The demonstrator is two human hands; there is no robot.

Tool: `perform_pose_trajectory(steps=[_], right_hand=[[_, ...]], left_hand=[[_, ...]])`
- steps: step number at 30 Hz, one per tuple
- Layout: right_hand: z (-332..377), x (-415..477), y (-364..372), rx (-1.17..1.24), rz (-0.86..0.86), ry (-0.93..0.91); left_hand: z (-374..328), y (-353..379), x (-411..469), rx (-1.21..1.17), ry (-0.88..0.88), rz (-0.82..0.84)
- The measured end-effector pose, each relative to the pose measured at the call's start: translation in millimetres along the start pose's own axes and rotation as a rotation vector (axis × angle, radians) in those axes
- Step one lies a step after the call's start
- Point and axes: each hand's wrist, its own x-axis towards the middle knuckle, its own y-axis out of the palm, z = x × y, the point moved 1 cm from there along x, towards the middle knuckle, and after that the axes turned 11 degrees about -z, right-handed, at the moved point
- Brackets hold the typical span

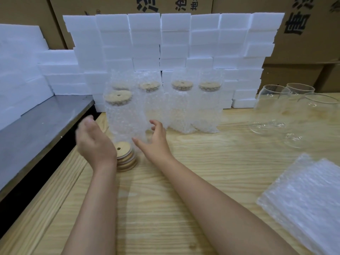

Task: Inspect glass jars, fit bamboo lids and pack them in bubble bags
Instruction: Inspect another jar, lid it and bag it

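Note:
A glass jar with a bamboo lid, wrapped in a bubble bag [125, 116], stands upright on the wooden table between my hands. My left hand [94, 140] is open just to its left, a little blurred, and holds nothing. My right hand [156, 142] is open at its lower right, fingers spread close to the bag; I cannot tell whether they touch it. Several more bagged, lidded jars [181, 105] stand in a row behind. A stack of bamboo lids [126, 159] lies in front of the jar, partly hidden by my left wrist.
Three bare glass jars [274, 109] stand at the right. A pile of flat bubble bags [303, 196] lies at the near right. White foam blocks [174, 43] form a wall behind, before cardboard boxes. A grey metal surface [36, 126] borders the table on the left.

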Motion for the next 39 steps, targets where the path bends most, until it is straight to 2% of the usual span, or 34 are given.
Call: perform_pose_trajectory(steps=[2,4,8,11,14,16,21,23,27,30,39], right_hand=[[-3.0,-5.0,-17.1,0.007,-0.088,0.000],[-6.9,-10.6,-36.9,-0.004,-0.167,0.000],[-16.3,-23.1,-80.2,-0.018,-0.307,0.032],[-26.0,-26.7,-111.5,-0.001,-0.427,0.101],[-28.6,-19.7,-136.9,-0.025,-0.512,0.138],[-22.1,-8.0,-152.4,-0.089,-0.573,0.085],[11.6,39.6,-210.9,-0.428,-0.749,-0.201],[16.7,57.9,-235.5,-0.632,-0.734,-0.182],[8.8,77.7,-268.5,-0.926,-0.626,0.010],[1.4,81.5,-277.0,-0.995,-0.615,0.055],[10.7,61.5,-258.9,-0.949,-0.635,-0.108]], left_hand=[[-12.3,-2.5,-6.5,-0.050,0.352,-0.079],[-21.1,1.1,-21.4,-0.087,0.570,-0.017],[-33.3,9.0,-78.1,-0.071,0.726,0.343],[-25.0,10.6,-116.0,0.090,0.826,0.664],[-11.8,17.5,-121.2,0.229,0.666,0.862],[-6.9,21.9,-116.7,0.302,0.578,0.858],[-6.8,25.8,-117.3,0.321,0.562,0.883],[-5.7,27.1,-116.8,0.322,0.555,0.880],[-4.8,27.1,-116.2,0.308,0.550,0.866],[-4.6,27.4,-116.3,0.313,0.549,0.870],[-4.0,26.7,-115.3,0.319,0.566,0.876]])
